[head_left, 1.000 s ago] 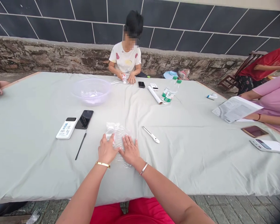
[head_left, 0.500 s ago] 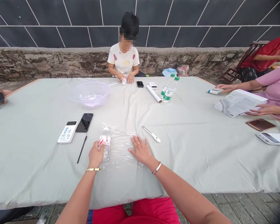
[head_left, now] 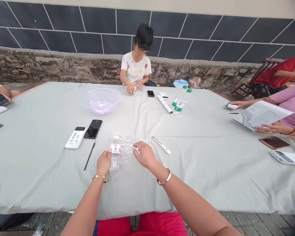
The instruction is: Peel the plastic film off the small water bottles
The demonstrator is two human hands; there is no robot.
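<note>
A small clear plastic bottle (head_left: 116,161) with a white cap and a red-and-white label lies on a sheet of crinkled clear plastic film (head_left: 127,155) near the table's front edge. My left hand (head_left: 104,163) grips the bottle's left side at label height, its fingers partly hidden. Over the film's right part, my right hand (head_left: 145,155) is bent at the wrist with thumb and fingers apart, holding nothing that I can see. Just right of the film lies a white utility knife (head_left: 161,145).
Left of the bottle are a black phone (head_left: 93,128), a white power bank (head_left: 75,137) and a black strap (head_left: 89,156). Beyond stand a translucent purple basin (head_left: 100,112), a white roll (head_left: 165,104) and two green-capped bottles (head_left: 181,104). Co-workers sit opposite and at both sides.
My right hand has lifted from lying flat on the film and curled its fingers. My left thumb has come off the bottle's label, which now shows a different face. The camera view has shifted slightly.
</note>
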